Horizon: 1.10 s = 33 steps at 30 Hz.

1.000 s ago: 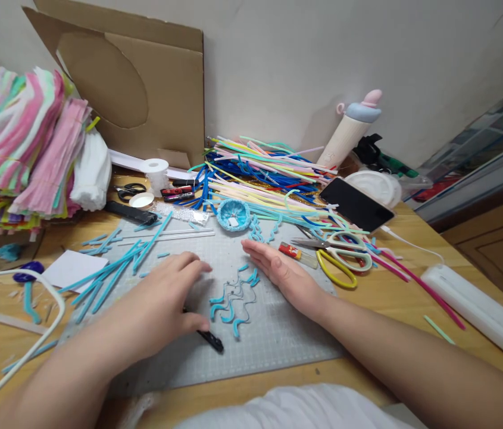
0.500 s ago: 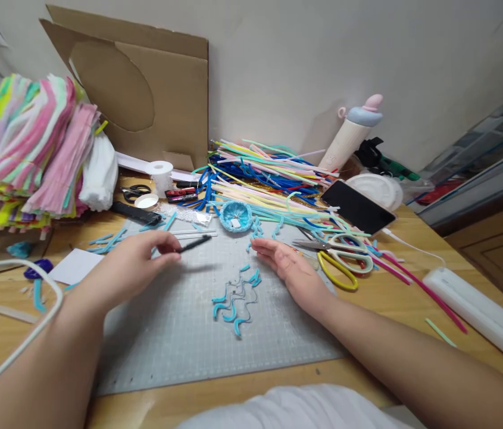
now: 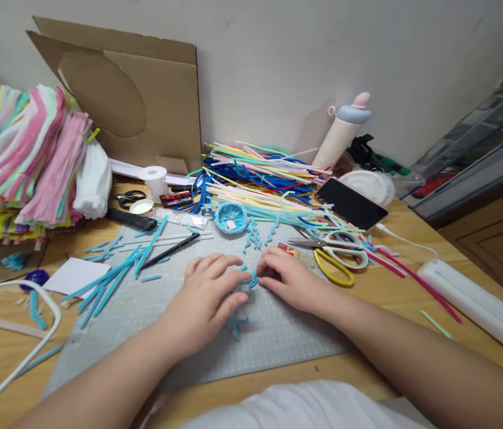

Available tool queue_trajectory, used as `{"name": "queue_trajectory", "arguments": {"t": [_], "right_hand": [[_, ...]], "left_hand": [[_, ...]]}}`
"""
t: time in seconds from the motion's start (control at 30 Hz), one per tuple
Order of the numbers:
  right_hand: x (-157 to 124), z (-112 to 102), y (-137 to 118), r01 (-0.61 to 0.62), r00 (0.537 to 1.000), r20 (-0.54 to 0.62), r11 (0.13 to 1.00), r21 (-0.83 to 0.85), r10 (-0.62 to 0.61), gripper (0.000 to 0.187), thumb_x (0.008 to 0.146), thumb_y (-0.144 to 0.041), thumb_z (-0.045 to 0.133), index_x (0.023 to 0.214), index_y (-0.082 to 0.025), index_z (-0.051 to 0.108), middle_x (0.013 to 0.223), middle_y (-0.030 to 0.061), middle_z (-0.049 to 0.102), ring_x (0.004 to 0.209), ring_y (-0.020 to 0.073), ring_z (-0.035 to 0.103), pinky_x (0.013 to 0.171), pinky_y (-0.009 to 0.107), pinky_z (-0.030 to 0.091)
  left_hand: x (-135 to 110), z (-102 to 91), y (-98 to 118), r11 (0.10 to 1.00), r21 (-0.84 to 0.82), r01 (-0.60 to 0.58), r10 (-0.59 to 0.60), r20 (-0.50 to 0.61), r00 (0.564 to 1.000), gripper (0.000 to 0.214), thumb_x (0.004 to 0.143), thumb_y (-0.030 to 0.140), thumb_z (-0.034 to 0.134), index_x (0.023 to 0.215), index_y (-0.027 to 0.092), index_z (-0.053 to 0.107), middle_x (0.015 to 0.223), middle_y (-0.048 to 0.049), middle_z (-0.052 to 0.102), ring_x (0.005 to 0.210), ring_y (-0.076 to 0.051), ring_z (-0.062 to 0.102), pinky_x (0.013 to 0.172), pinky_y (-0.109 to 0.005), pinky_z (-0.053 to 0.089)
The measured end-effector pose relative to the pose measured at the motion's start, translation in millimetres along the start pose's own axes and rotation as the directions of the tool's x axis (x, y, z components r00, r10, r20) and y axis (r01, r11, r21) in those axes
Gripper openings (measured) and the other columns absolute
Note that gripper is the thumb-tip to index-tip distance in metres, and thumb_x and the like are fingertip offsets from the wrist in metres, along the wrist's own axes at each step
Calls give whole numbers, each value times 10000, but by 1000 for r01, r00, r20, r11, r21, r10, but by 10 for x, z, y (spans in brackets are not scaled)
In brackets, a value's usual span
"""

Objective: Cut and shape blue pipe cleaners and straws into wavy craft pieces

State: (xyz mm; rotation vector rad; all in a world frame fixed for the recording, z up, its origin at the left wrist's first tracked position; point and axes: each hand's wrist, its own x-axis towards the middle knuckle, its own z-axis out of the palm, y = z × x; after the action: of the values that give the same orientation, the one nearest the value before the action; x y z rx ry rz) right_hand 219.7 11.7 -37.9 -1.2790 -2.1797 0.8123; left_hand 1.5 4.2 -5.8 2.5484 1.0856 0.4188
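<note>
Both hands meet over small curled blue pipe-cleaner pieces (image 3: 236, 322) on the grey cutting mat (image 3: 278, 339). My left hand (image 3: 206, 295) lies over the pieces with its fingers bent down onto them. My right hand (image 3: 284, 277) pinches a short blue piece (image 3: 253, 279) at its fingertips. A thin black tool (image 3: 171, 250) lies on the mat to the left, apart from both hands. A small blue woven bowl (image 3: 230, 217) sits at the mat's far edge.
Long blue pipe-cleaner strips (image 3: 112, 271) lie left on the mat. A heap of coloured strips (image 3: 260, 179), scissors (image 3: 336, 253), a phone (image 3: 350, 204), a bottle (image 3: 343, 128), cardboard (image 3: 135, 101) and stacked fluffy bundles (image 3: 23, 155) surround it. A white tube (image 3: 478, 304) lies right.
My left hand picked up the black tool, carried it to the left and laid it on the mat, then came back to the blue pieces. My right hand closed into a pinch.
</note>
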Motion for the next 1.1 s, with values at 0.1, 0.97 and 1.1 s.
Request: {"name": "queue_trajectory", "arguments": {"t": [0.1,0.97,1.1], "right_hand": [[2,8,8,9,1000,4,1000,7,-9,50,791,-139,569,813,-184,578,871,29,508,787,144,506,712,287,421],[44,73,-3,-2,998,-64,999,37,4,55,813,-172,565,837,-191,611,867,27,553,795,142,515,708,281,407],[48,83,0,-1,998,-64,999,37,4,49,815,-179,568,835,-192,611,855,20,558,785,135,517,699,271,404]], "left_hand": [[10,103,71,1000,3,-7,7,61,998,372,894,411,375,1230,320,506,1342,-47,463,1229,-263,348,982,-484,228],[30,114,-11,1000,-7,25,-25,42,999,331,875,448,397,1086,320,617,1267,-46,502,1193,-283,370,981,-528,209],[30,113,-13,999,-1,38,-38,30,999,350,876,454,389,1116,311,600,1268,-57,503,1194,-275,370,975,-514,223]]}}
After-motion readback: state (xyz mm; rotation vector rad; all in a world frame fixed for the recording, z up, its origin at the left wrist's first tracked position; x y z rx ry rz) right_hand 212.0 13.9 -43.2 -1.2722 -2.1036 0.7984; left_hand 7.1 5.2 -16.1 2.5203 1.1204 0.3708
